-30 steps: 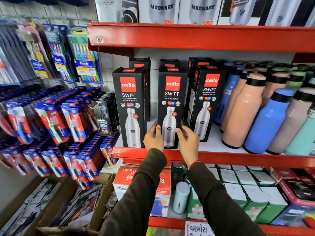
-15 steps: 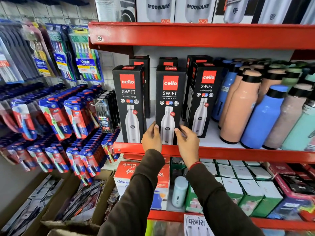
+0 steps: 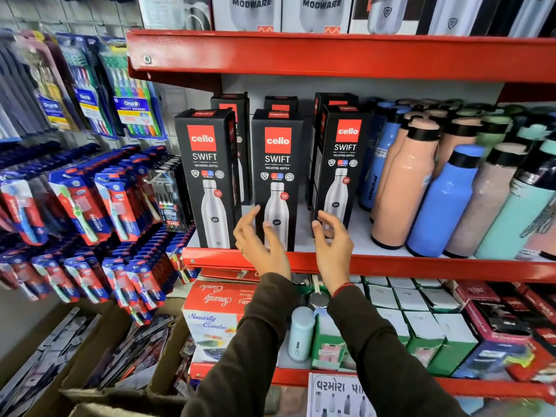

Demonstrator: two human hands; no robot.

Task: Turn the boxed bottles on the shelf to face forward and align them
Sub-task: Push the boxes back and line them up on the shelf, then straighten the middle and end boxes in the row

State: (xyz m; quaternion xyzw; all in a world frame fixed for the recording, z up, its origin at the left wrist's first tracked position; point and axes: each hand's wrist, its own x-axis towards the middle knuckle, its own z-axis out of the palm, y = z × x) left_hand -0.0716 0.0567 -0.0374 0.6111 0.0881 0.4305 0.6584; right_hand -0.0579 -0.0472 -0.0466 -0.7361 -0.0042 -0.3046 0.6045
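Both hands have let go of the middle box (image 3: 276, 182), which they were clasping at its lower sides half a second ago, and have shifted rightward. That box stands upright at the front edge of the red shelf (image 3: 421, 267), its "cello SWIFT" face turned forward.

Left of the middle box stands the left box (image 3: 207, 179), also upright and front-facing, with a narrow gap between the two. Right of the middle box stands the right box (image 3: 343, 167), set slightly further back on the shelf and turned a little so its left side panel shows. Behind these three, more black boxes (image 3: 281, 105) stand in a second row.

In front of the middle box's lower part, the left hand (image 3: 260, 245) hangs open with fingers spread and curled, gripping nothing. Right of the middle box, the right hand (image 3: 332, 245) is open too, its fingers loosely curled in front of the right box's bottom corner; whether they touch it cannot be told.

Farther right of the middle box, loose bottles (image 3: 403, 188) in peach, blue and mint crowd the same shelf.
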